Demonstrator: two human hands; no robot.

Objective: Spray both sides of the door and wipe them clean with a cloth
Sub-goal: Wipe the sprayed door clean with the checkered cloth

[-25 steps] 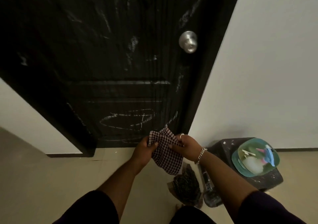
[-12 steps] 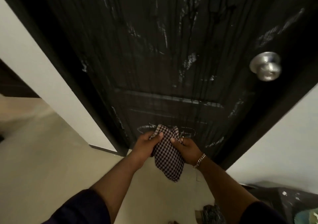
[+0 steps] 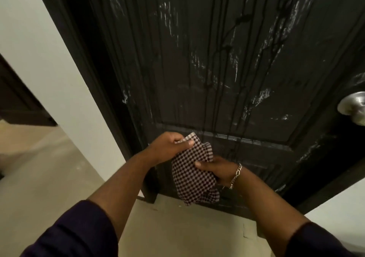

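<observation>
Down at six o'clock, two dark sleeves reach up the frame, and both hands have the checked cloth (image 3: 194, 174) between them: left hand (image 3: 169, 147) pinching its top corner with curled fingers, right hand (image 3: 216, 169), bracelet (image 3: 236, 175) at the wrist, gripping its side. Beyond, towards twelve o'clock, stands the black door (image 3: 217, 59), streaked with drips and white smears, silver knob (image 3: 353, 106) out at three o'clock.

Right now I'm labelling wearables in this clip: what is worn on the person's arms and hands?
Both forearms are bare, with dark purple sleeves pushed up past the elbows. The right hand has a silver chain-link bracelet at its wrist. The left hand wears nothing visible.
</observation>
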